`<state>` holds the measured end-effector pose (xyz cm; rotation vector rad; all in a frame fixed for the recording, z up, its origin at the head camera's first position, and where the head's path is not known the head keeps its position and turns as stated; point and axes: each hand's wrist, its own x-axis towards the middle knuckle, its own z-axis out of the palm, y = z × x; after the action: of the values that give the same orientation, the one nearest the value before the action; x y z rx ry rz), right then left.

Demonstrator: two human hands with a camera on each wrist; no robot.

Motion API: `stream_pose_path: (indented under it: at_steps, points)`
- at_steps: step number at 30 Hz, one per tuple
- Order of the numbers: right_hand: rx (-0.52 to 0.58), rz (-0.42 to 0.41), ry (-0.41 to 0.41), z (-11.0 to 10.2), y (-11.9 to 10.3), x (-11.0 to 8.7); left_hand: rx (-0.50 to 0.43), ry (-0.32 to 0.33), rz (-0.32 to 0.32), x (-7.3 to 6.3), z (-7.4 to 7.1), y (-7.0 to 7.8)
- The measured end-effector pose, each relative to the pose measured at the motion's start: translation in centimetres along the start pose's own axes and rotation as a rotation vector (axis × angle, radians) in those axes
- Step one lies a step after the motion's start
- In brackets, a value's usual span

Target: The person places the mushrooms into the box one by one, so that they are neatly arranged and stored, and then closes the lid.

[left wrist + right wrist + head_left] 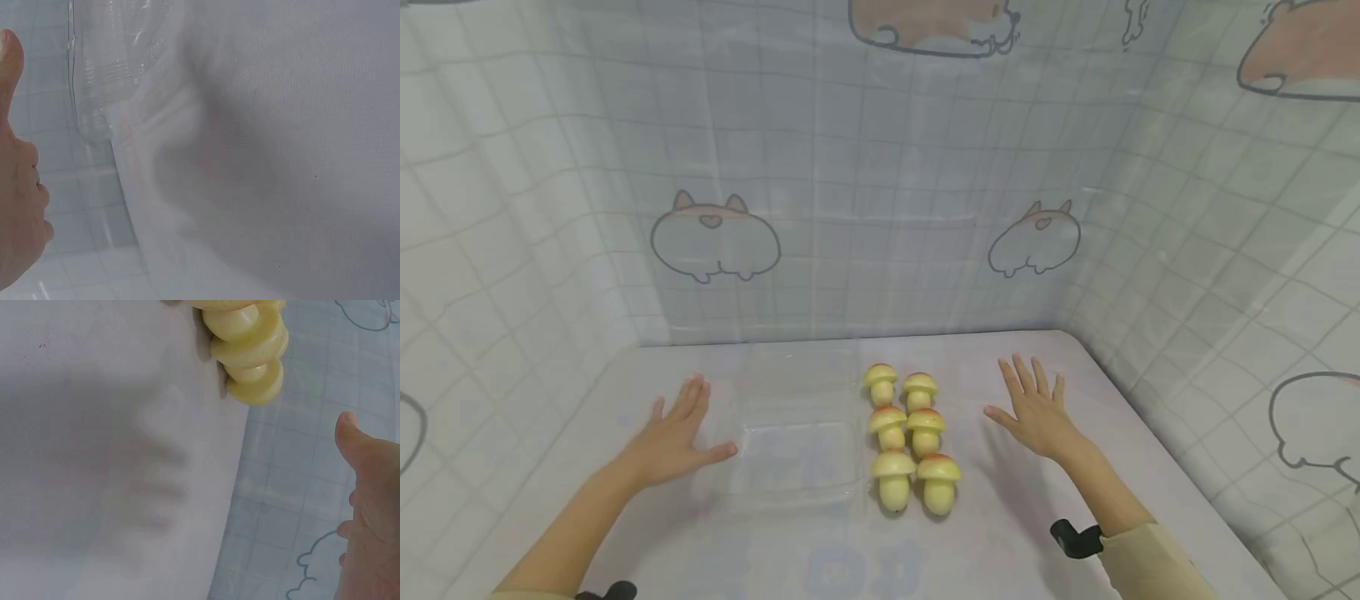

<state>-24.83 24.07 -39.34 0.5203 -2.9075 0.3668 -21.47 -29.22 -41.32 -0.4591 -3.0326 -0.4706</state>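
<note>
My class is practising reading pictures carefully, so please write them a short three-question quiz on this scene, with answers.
1. How many yellow mushrooms are on the table?

2. True or false: the right grip is empty.

3. Which is nearer the left grip?
A) the yellow mushrooms
B) the clear plastic container

Key: 1. Six. 2. True. 3. B.

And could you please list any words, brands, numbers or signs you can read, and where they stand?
No text is readable.
The yellow mushrooms and clear container show no lettering; the gridded backdrop shows only cartoon drawings.
Faint bluish marks on the table are too blurred to read.
</note>
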Motion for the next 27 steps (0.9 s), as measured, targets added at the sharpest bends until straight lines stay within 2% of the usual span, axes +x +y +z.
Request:
stream_pose_path:
  at_steps: [10, 21, 27]
  points:
    - [0.011, -0.038, 0.013, -0.2, -0.7, -0.1, 0.01, -0.003, 0.096, -0.8, -0.3, 1.4]
    - [-0.002, -0.075, 0.028, -0.1, -1.0, -0.3, -0.016, -0.008, 0.157, -1.9, 1.1, 1.8]
    - [-0.011, -0.089, 0.028, -0.3, -1.3, -0.7, -0.027, 0.0, 0.168, -2.4, 2.0, 1.9]
